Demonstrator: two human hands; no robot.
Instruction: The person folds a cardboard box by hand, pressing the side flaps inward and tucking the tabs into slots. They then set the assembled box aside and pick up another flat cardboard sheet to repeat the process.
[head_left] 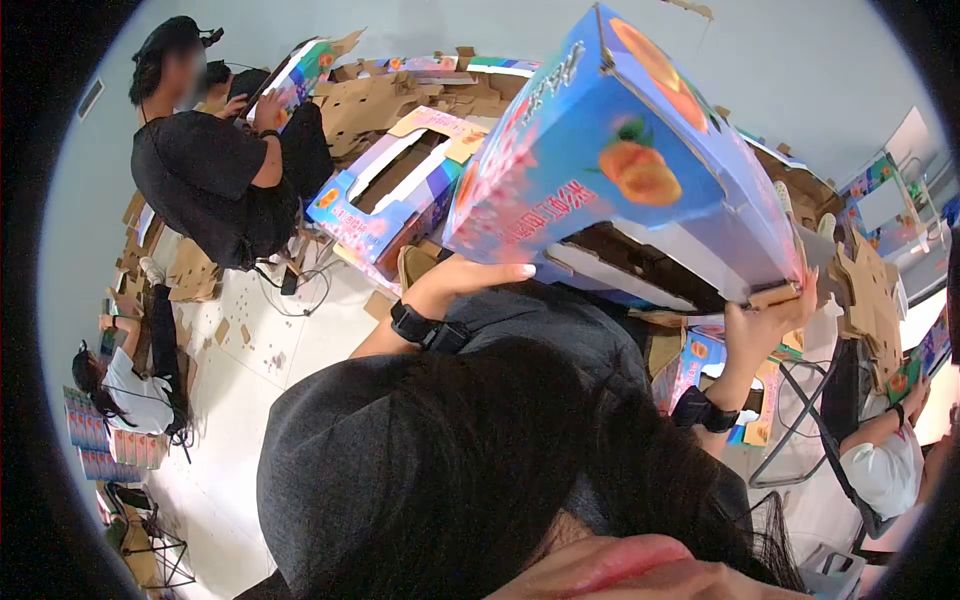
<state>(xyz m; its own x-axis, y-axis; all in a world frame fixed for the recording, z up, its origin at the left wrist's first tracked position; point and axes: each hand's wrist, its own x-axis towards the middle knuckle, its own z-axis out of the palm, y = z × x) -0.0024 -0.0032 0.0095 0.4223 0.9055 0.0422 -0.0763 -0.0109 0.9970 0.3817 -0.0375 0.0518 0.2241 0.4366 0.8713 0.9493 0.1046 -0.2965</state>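
A large blue and pink printed cardboard box (560, 150) with orange fruit pictures is held up in front of me, tilted, with a long opening along its lower side. My left hand (475, 278) grips its lower left edge, thumb on the printed face and the other fingers hidden behind it. At the lower right corner, my right hand (765, 325) holds the box by its edge. Black straps are round both wrists. Behind and left of the held box stands another printed box (400, 185) with an open slot in its top.
A person in black (215, 180) handles a printed box at the upper left. Another person (140, 390) sits at the far left, and one in white (885, 470) at the right. Brown cardboard (365, 105) is piled behind. A folding stool (800, 420) stands at the right.
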